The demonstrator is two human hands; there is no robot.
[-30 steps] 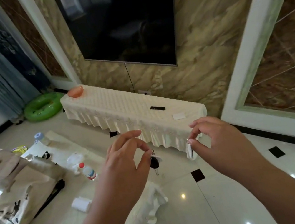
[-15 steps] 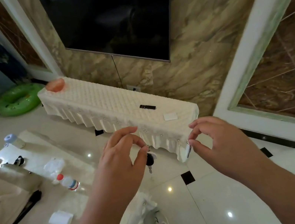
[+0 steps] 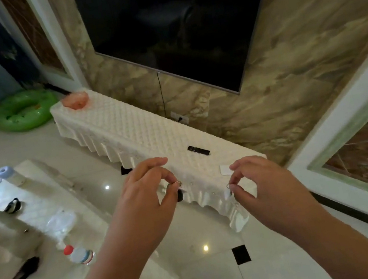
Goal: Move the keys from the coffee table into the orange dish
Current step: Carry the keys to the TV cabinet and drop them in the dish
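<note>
Pinching keys (image 3: 178, 184) mid-frame: left hand (image 3: 141, 209) fingertips hold ring with black fob (image 3: 180, 196), right hand (image 3: 269, 188) nips small metal piece (image 3: 229, 186). Target orange dish (image 3: 75, 100) upper left on cloth-covered surface (image 3: 142, 131), well apart. Risk: light pinch, fob swings, keys drop to floor (image 3: 285, 268).

The left hand (image 3: 140, 205), pinching keys (image 3: 179, 195), and the right hand (image 3: 272, 190), pinching a key (image 3: 230, 189), hang over open floor (image 3: 95, 168) between the coffee table (image 3: 31, 208) and the cabinet (image 3: 127, 129). The dish (image 3: 75, 100) sits at the cabinet's far left end, with bare cloth top between it and the hands. A remote (image 3: 198, 150) and a card (image 3: 225, 169) lie near the right end. The TV (image 3: 172, 31) hangs above the cabinet's back. A cup (image 3: 10, 174) and a bottle (image 3: 79, 254) sit on the coffee table, off to the left.
</note>
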